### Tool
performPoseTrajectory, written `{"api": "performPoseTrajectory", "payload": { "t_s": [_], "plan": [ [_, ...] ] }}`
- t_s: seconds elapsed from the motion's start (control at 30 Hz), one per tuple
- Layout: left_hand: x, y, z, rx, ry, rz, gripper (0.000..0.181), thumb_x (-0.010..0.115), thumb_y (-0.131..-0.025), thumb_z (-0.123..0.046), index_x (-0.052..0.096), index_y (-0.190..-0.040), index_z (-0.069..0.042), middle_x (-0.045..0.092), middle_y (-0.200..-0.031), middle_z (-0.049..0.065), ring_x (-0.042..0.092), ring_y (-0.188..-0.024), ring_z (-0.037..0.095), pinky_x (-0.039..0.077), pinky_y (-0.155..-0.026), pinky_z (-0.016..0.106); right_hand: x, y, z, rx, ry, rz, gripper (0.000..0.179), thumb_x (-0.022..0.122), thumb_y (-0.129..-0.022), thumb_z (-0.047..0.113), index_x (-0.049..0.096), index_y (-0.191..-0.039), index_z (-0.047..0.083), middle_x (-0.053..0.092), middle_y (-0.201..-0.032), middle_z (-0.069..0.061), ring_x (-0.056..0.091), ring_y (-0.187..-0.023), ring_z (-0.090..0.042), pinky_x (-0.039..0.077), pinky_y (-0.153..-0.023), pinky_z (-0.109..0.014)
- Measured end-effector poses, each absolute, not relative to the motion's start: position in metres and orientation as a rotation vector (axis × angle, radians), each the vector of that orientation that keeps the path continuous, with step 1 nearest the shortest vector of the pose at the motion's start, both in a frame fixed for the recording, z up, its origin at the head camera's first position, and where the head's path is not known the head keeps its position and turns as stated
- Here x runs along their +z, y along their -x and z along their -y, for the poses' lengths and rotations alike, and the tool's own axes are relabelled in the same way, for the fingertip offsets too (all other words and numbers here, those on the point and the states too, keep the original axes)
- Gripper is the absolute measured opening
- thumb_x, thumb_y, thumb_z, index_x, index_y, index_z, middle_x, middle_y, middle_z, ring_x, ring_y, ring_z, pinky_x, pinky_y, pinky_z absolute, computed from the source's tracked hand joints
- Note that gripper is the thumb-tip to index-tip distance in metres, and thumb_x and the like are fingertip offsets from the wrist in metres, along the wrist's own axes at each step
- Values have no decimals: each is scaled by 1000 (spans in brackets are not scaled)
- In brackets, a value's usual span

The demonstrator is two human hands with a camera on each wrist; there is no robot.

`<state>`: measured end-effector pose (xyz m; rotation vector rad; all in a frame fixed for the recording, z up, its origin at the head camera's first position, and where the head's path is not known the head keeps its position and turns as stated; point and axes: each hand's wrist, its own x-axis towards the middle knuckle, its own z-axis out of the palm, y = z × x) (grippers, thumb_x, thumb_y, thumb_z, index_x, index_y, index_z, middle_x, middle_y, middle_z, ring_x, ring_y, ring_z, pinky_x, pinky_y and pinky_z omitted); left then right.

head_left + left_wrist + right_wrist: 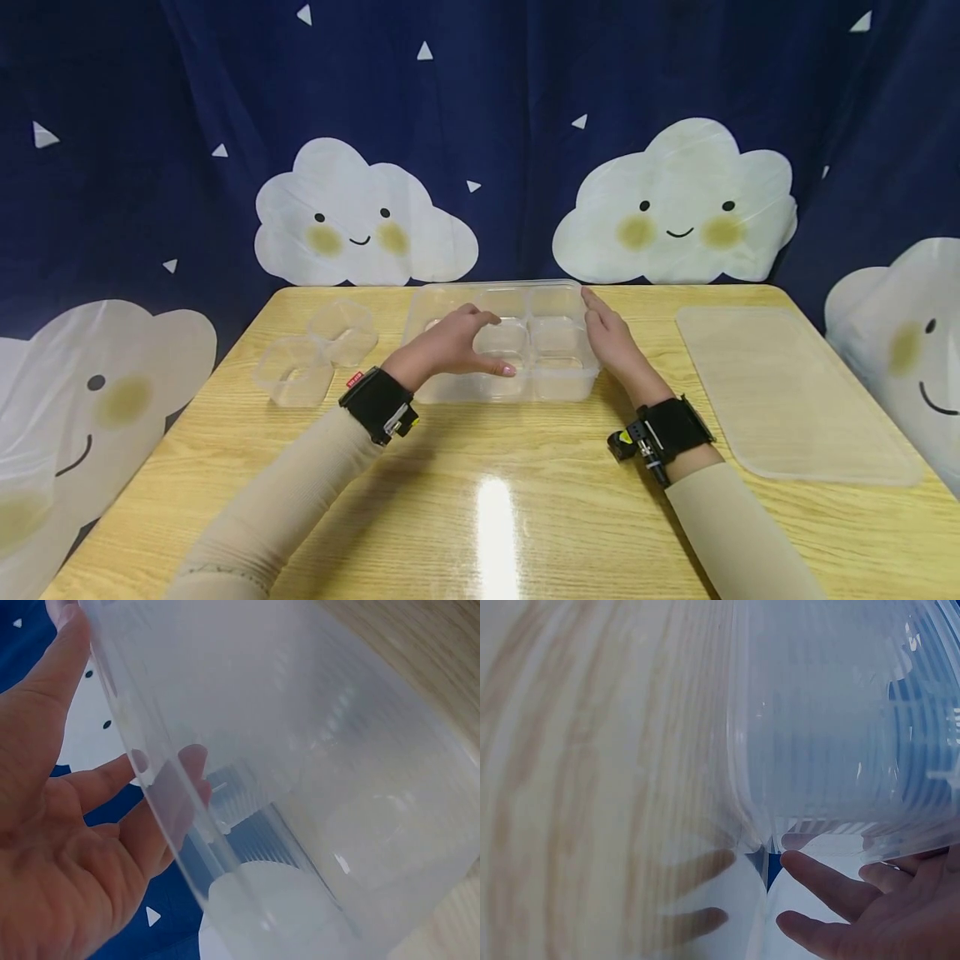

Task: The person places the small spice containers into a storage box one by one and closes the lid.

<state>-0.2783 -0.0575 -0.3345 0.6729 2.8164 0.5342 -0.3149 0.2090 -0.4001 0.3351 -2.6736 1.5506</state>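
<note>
The clear box (566,386), split into compartments, sits at the middle of the far edge of the counter (420,508), its long side running along that edge. The left hand (452,343) reaches over its left and middle compartments with a wide grip, thumb and fingers well apart and nothing seen in the palm; whether the fingertips press on an inner wall is hard to tell. The right hand (615,340) lies along the box's right wall, fingers nearly straight, its grip loose and holding nothing. The step looks like steadying the box while its inside is arranged. To do it well, the right hand would best serve as a flat brace, pushing only lightly, since thin plastic could flex or slide on the glossy surface. The left thumb and fingers should bear evenly on opposite sides so nothing tips. One small cup (296,375) and a second cup (343,335) near the far left corner, and the flat translucent sheet (791,392) along the right edge, leave working room.
</note>
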Motion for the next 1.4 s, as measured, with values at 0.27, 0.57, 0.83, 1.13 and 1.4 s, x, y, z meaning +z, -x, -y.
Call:
{"api": "performPoseTrajectory", "payload": {
  "t_s": [0.27, 0.57, 0.83, 1.13, 1.4],
  "plan": [
    [-341, 279, 60, 596, -647, -2801, 88, 81, -81, -55, 51, -148, -7, 43, -144, 21, 48, -132, 31, 44, -109, 44, -401, 315, -209, 1536, -334, 2683, 55, 19, -110, 18, 18, -160, -3, 15, -168, -17, 10, -156, -30, 10, -125, -46],
    [-347, 281, 61, 627, -685, -2820, 85, 82, -81, -54, 56, -142, -1, 45, -141, 22, 49, -130, 32, 43, -109, 43, -400, 313, -208, 1539, -325, 2697, 55, 18, -110, 19, 16, -160, -2, 14, -168, -16, 9, -156, -30, 10, -125, -46],
    [-346, 279, 62, 643, -705, -2818, 82, 81, -83, -52, 59, -137, 5, 48, -139, 20, 50, -128, 31, 43, -109, 41, -399, 312, -208, 1548, -329, 2687, 55, 18, -110, 19, 16, -160, -2, 14, -168, -16, 9, -156, -30, 10, -125, -46],
    [-345, 278, 62, 567, -732, -2833, 85, 79, -84, -55, 56, -141, 5, 48, -139, 19, 53, -125, 30, 45, -107, 40, -398, 312, -208, 1539, -341, 2687, 55, 17, -110, 20, 16, -161, -1, 14, -168, -16, 9, -156, -30, 10, -125, -46],
    [-346, 278, 63, 577, -730, -2828, 88, 77, -85, -56, 53, -144, 3, 46, -142, 17, 53, -126, 29, 45, -107, 40, -399, 313, -208, 1541, -336, 2684, 55, 18, -110, 21, 16, -161, -1, 14, -168, -15, 9, -156, -30, 10, -125, -45]
  ]
}}
